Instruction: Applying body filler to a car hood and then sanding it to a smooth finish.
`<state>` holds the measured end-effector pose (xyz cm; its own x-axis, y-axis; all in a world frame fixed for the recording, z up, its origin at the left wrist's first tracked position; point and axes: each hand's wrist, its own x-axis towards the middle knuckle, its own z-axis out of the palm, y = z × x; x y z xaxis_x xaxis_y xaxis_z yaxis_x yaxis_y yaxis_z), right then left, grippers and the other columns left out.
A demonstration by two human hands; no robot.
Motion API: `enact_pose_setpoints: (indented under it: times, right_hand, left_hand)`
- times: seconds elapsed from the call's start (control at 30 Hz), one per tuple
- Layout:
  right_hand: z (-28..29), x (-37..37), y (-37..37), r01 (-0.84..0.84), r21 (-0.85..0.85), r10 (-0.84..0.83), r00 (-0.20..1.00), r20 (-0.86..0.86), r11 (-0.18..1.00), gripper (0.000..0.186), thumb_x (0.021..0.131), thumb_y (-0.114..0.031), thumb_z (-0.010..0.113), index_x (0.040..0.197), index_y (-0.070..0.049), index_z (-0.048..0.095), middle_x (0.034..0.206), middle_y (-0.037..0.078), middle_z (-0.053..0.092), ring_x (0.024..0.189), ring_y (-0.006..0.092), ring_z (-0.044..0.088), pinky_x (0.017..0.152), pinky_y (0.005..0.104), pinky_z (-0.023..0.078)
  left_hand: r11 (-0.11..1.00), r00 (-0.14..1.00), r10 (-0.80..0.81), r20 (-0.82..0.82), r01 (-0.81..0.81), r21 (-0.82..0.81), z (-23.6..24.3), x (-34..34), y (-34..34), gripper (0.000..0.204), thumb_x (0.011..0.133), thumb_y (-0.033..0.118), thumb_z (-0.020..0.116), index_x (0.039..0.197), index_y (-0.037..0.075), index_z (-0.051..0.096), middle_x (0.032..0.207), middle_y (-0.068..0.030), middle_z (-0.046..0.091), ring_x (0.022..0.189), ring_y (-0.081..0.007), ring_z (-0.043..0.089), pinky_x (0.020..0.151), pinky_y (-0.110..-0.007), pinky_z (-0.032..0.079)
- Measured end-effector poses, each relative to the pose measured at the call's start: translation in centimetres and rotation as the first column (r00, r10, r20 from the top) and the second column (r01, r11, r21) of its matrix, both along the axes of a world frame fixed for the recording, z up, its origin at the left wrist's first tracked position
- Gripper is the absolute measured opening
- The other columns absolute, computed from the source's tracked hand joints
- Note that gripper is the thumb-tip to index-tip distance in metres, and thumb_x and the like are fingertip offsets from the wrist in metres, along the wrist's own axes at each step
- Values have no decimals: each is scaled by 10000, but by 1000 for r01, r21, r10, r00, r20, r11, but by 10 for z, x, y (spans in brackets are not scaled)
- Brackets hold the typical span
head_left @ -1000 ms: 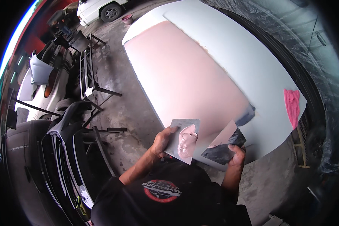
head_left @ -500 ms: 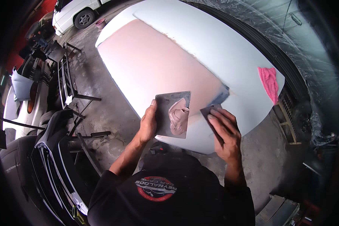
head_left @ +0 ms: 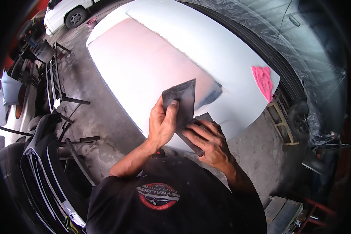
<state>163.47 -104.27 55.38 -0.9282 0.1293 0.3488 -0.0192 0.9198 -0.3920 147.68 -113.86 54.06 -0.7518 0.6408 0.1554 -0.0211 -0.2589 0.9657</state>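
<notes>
My left hand [head_left: 162,125] grips a flat dark putty board [head_left: 186,95], thumb pressed on its upward face. That face shows only a thin greyish smear; the pink putty mound is out of sight. My right hand [head_left: 211,143] closes around a dark flat spreader [head_left: 204,116], held right against the board's lower right side. Whether the two touch is hidden by my fingers. Both hands are over the near end of a large white car panel [head_left: 238,66]. A broad pale pink filler area [head_left: 144,54] covers much of it, with a bare dark patch [head_left: 212,95] at its near corner.
A pink cloth [head_left: 263,82] lies on the panel's right end. Metal stands [head_left: 72,100] and a black bumper [head_left: 41,144] are on the left. Plastic sheeting [head_left: 300,54] hangs at right, near a wooden frame [head_left: 282,128]. A white vehicle [head_left: 62,13] stands at far left.
The putty board has tilted and my left thumb has moved onto its face; the putty mound is lost from view. My right hand has brought the spreader leftward to the board. The view has shifted right.
</notes>
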Motion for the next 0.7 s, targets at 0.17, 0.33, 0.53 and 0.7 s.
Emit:
enact_pose_setpoints:
  times: [0.17,0.33,0.53,0.7]
  right_hand:
    - [23,35,18,-68,112,54,991,126,991,603,615,-48,745,1197,-138,618,1268,77,562,1185,327,503,947,451,441]
    - [33,48,4,-210,-14,183,882,-435,978,334,808,-78,589,1124,19,537,1230,182,492,1149,460,490,938,561,450]
    - [-7,65,42,50,187,-71,992,107,981,569,642,146,572,1188,-11,567,1267,137,533,1190,356,487,1000,446,427]
    - [54,52,50,111,85,-113,994,14,990,566,602,95,632,1140,-80,631,1193,59,600,1115,283,538,954,405,438]
  left_hand:
    - [885,949,133,285,-243,397,19,-15,11,420,1004,198,488,1385,39,407,1174,-71,564,1009,-121,551,902,-272,456]
    - [956,614,-286,736,230,180,-8,2,9,381,987,154,426,1339,8,414,1154,-143,561,963,-189,605,834,-326,536]
    - [941,552,-265,791,327,87,-28,28,-1,346,940,158,439,1233,-24,461,1052,-166,583,837,-213,643,605,-302,575]
    - [961,664,-234,710,270,64,-38,40,-3,354,943,164,456,1252,-8,464,1092,-145,588,925,-192,620,729,-304,548]
